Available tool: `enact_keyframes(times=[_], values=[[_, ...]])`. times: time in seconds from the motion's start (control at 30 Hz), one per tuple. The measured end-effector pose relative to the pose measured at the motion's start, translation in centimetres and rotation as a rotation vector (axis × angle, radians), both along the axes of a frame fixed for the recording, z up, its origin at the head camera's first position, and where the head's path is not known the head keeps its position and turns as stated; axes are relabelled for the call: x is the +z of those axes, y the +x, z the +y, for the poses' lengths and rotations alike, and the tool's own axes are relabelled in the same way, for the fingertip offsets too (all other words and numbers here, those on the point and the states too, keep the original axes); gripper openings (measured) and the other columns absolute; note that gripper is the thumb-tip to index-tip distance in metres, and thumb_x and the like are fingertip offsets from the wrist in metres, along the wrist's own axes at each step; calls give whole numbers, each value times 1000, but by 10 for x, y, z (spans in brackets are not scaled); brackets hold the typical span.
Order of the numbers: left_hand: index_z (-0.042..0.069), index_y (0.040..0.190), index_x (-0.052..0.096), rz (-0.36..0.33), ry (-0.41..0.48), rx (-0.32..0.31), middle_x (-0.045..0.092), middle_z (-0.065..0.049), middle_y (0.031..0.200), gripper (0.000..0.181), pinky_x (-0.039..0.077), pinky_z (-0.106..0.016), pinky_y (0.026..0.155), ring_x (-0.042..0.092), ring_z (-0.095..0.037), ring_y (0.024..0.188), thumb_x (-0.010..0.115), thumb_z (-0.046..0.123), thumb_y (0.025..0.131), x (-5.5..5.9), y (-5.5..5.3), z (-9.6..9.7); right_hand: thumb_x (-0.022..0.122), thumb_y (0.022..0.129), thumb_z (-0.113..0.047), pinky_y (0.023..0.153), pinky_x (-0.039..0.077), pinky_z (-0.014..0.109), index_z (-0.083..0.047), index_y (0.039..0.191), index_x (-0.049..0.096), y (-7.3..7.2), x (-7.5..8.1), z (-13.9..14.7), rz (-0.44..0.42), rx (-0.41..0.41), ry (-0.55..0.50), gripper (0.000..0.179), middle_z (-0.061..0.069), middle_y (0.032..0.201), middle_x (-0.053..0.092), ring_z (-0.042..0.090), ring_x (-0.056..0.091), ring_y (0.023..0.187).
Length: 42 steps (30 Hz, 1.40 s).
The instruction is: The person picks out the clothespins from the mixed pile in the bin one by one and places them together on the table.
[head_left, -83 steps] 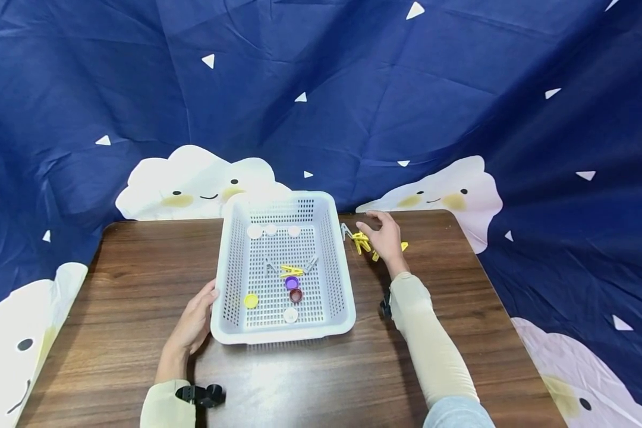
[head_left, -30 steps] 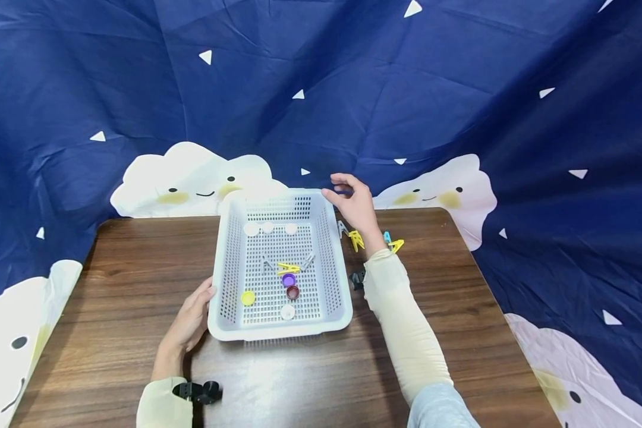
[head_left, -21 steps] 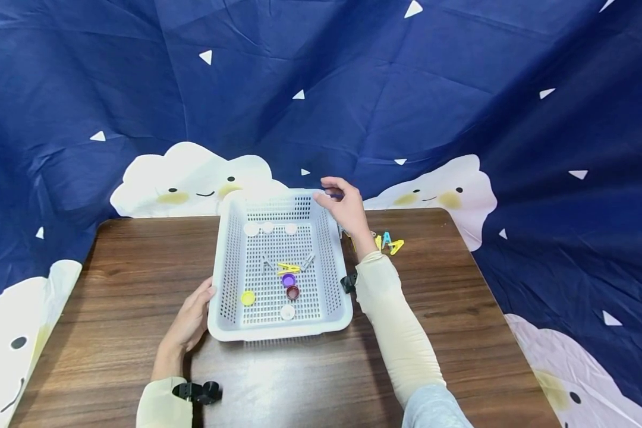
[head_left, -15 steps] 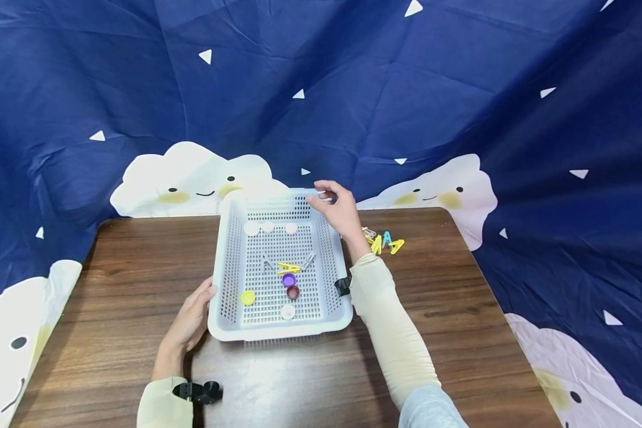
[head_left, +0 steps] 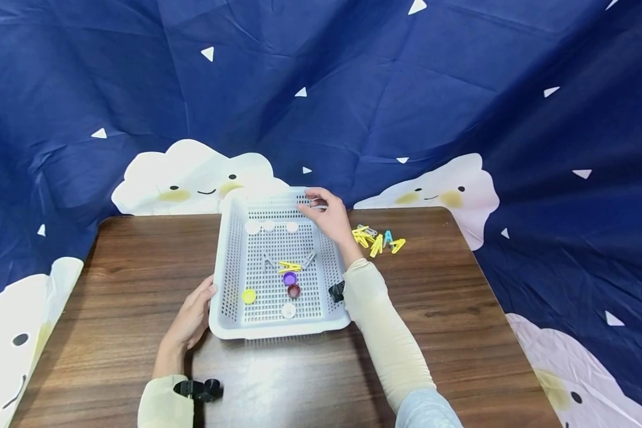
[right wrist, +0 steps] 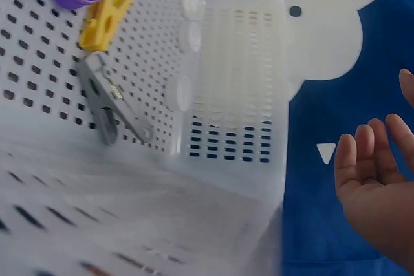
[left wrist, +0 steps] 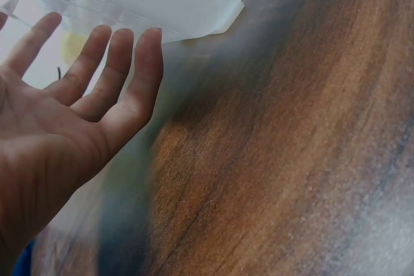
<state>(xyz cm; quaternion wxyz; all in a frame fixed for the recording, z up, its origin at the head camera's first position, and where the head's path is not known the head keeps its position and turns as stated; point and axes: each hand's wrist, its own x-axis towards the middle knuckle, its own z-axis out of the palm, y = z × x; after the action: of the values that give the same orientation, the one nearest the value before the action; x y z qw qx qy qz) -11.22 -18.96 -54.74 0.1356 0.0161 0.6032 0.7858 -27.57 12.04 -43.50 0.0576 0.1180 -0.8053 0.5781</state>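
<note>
A white perforated plastic basket (head_left: pixel 280 331) stands on the table. Inside lie bottle caps: a purple cap (head_left: pixel 289 278), a dark red cap (head_left: pixel 293 290), a yellow cap (head_left: pixel 249 296) and several white ones. A yellow clothespin (head_left: pixel 290 267) lies there between two grey clothespins. My left hand (head_left: pixel 191 318) touches the basket's left rim, its fingers loosely bent in the left wrist view. Over the basket's back right corner hovers my right hand (head_left: pixel 331 220), thumb and fingers apart. In the right wrist view the right hand (right wrist: pixel 378 185) shows relaxed fingers and nothing between them.
Right of the basket, several yellow clothespins (head_left: pixel 377 245), a blue clothespin (head_left: pixel 387 238) and a grey one (head_left: pixel 371 230) lie on the brown wooden table (head_left: pixel 433 297). A dark blue curtain (head_left: pixel 321 89) with cloud faces hangs behind the table.
My right hand has moved left from the clothespins on the table, over the basket's right rim to its back corner. My left hand and the basket's contents look the same.
</note>
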Motion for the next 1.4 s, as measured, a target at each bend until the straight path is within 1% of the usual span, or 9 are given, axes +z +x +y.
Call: enact_keyframes(times=[0.1,0.37,0.5,0.63,0.7,0.9,1.07,1.2,1.4], values=[[0,159,21,-5,-4,0,34,-31,152,61,53,-38,92,58,-15,120,38,32,111,0,0,0,79,89,-15,90,50,37,-2,126,68,3,-3,-5,-23,7,23,41,19,122,66,27,61,102],[0,159,21,-14,-8,3,33,-29,153,61,53,-37,93,57,-13,120,38,32,111,1,1,1,77,91,-18,91,50,37,-5,131,66,6,-20,-17,-75,52,63,43,16,126,65,24,60,105],[1,159,22,-24,-6,5,40,-23,149,62,53,-38,92,58,-13,119,40,34,110,1,0,1,77,91,-18,93,50,37,-3,133,64,8,-26,-20,-107,66,77,46,14,127,64,27,61,112],[0,159,23,-28,-10,12,48,-14,143,62,54,-39,91,60,-14,117,41,33,110,1,1,1,77,91,-16,96,49,36,-2,132,64,8,-32,-22,-104,81,101,46,12,127,65,30,61,114],[0,159,23,-28,-14,16,47,-16,144,62,54,-39,91,60,-14,117,41,33,110,1,1,1,78,90,-15,95,49,36,-1,131,64,6,-34,-24,-99,95,113,46,12,126,65,29,61,112],[0,160,21,-20,-18,11,33,-32,152,62,53,-37,91,59,-13,118,39,33,111,2,0,-1,80,88,-20,90,50,37,-5,130,66,6,-36,-30,-112,142,141,46,13,123,67,25,61,105],[0,159,21,-16,-16,7,39,-26,150,61,53,-37,91,59,-14,119,39,33,111,3,0,0,81,88,-23,88,50,34,-11,129,67,7,-37,-34,-141,156,165,45,5,121,67,23,61,105],[-1,159,21,-10,-6,1,45,-19,146,61,53,-37,92,59,-14,119,39,32,111,2,-1,0,81,87,-25,90,49,34,-9,130,67,9,-37,-36,-159,170,194,48,7,121,66,21,60,105],[-1,159,21,-5,0,5,42,-23,148,61,53,-36,92,59,-15,119,40,31,111,2,-1,1,81,88,-26,91,50,35,-10,130,66,6,-43,-40,-161,197,238,48,11,123,66,20,60,105]])
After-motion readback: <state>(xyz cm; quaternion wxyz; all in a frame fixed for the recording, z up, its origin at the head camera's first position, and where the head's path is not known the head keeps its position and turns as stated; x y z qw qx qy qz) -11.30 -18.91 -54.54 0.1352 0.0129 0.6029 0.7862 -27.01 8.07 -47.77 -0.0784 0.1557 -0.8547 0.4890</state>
